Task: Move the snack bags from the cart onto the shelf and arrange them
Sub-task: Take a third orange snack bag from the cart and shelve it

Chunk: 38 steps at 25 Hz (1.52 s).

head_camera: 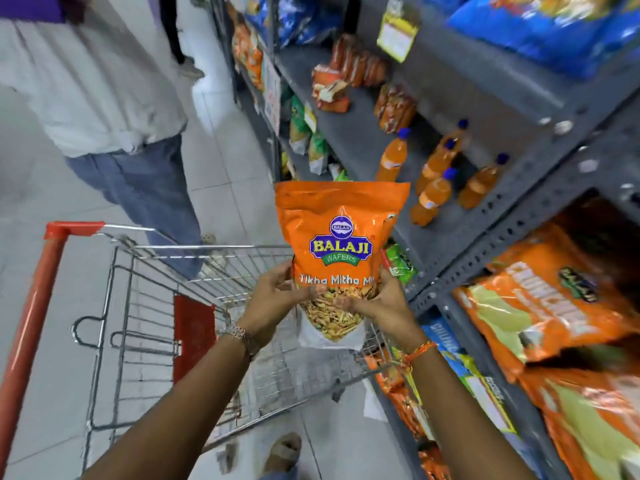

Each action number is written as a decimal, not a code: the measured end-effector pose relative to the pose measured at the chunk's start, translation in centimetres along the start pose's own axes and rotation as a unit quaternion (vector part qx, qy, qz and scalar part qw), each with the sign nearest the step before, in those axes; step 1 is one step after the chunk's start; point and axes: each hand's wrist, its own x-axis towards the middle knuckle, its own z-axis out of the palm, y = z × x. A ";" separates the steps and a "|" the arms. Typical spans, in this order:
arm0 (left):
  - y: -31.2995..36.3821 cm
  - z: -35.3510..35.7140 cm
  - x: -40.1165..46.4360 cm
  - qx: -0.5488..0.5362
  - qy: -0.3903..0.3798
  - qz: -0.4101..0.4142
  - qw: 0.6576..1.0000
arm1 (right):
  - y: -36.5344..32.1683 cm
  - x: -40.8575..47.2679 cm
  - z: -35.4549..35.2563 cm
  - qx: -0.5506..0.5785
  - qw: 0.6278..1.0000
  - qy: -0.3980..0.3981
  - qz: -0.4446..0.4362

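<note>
Left hand (273, 299) and right hand (377, 303): fingers grip lower sides of upright orange snack bag (341, 244), above cart (194, 306) front edge, beside shelf (485, 237).

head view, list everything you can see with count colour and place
snack bag: one, orange, Balaji Wafers print, held upright above the cart
cart: one, wire, red handle, on the floor left of the shelf
shelf: grey metal unit, right side
drink bottles: five in sight, orange with blue caps, middle shelf
small orange packs: several, count unclear, further back on that shelf
large orange bags: at least two, lower shelf at right
blue bags: a few, upper shelf
other person: one, white top, blue jeans, beyond the cart
left hand: holds the bag's lower left, watch on wrist
right hand: holds its lower right, orange thread on wrist
</note>
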 end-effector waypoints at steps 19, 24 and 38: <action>20.4 25.7 -11.7 -0.026 -0.315 0.272 0.909 | -18.0 -28.6 -16.5 -0.002 0.891 0.409 -0.200; 21.7 33.1 -16.8 -0.044 -0.415 0.293 0.860 | -18.8 -37.2 -19.1 -0.010 0.825 0.521 -0.216; 17.4 49.5 -25.5 0.137 -0.554 0.346 0.744 | -16.0 -50.5 -29.3 -0.013 0.685 0.705 -0.185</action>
